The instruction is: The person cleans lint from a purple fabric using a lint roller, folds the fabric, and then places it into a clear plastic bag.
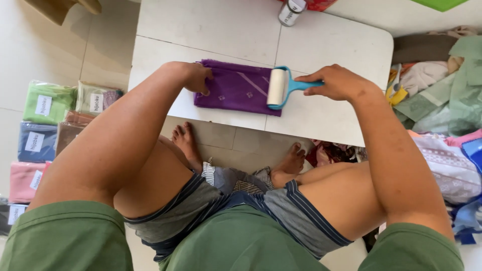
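Your right hand [339, 83] fingers grasp the blue handle of the lint roller [277, 87], whose drum rests on the right end of the folded purple cloth [236, 88]. The cloth's long axis runs leftward along the white table [331, 45] near edge. Your left hand [197, 78] presses its left end, fingers curled, arm extended.
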